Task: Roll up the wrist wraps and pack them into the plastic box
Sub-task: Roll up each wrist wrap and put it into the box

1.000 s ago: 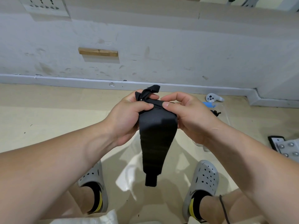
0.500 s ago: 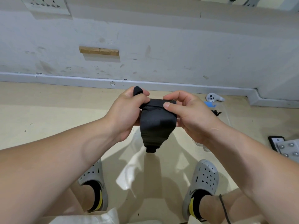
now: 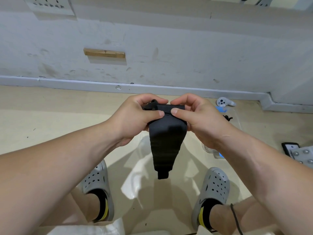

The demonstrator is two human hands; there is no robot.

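Grips a black wrap (image 3: 165, 146) dead centre of the frame, both hands on it. Curls the left hand (image 3: 135, 116) round the bunched top end, thumb pressed on the front, with a bit of the fabric poking out above the fingers. Pinches the same top edge with the right hand (image 3: 199, 119) from the other side, thumb in front, fingers hooked over the back, thumb tips nearly touching. Lets the loose tail hang straight down below the hands, narrowing at the bottom, well clear of the floor (image 3: 50, 116).

Leaves the clear box (image 3: 214, 152) on the floor at centre right, mostly hidden behind the right wrist, so can't tell what's inside. Shows a white controller (image 3: 223, 102) above that, near the baseboard (image 3: 169, 89). Wears grey clogs, one at bottom left (image 3: 96, 180), one at bottom right (image 3: 215, 184), with the wrap's tail hanging between them in the frame. Has a phone (image 3: 288, 146) and a grey plate (image 3: 303, 155) with round studs at the right edge. Faces a scuffed white wall (image 3: 186, 48) across the top, with a wood strip (image 3: 105, 53) stuck on it, upper left of centre.
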